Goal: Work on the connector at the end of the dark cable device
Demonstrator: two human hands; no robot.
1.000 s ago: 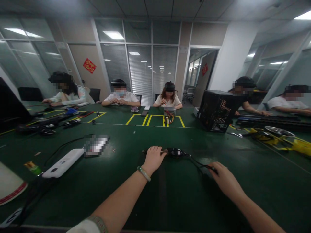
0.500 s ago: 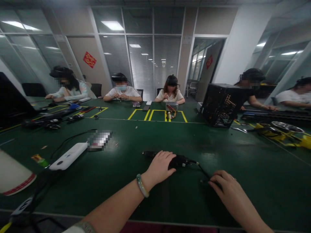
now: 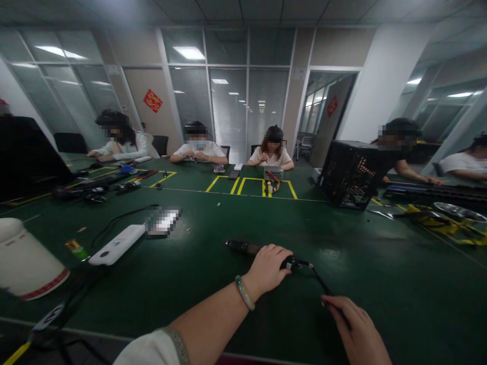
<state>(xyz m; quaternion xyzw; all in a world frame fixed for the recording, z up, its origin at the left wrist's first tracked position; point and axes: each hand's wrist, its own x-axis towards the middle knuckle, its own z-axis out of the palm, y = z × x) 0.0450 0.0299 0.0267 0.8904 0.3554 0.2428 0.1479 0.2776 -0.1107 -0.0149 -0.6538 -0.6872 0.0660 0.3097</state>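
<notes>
Left hand [image 3: 268, 266] lies over the black tool [image 3: 240, 247] on the green tabletop [image 3: 190, 284], fingers curled around its body; right hand [image 3: 355, 329], close by, pinches the trailing cable [image 3: 319, 279].

The left hand [image 3: 268, 266] is clasping the tool [image 3: 240, 247] mid-table [image 3: 399, 304]; the right hand [image 3: 355, 329] is sitting nearer (pinching its cable [image 3: 321, 281]), and the computer case [image 3: 350, 175] is standing far behind, rightward.
</notes>
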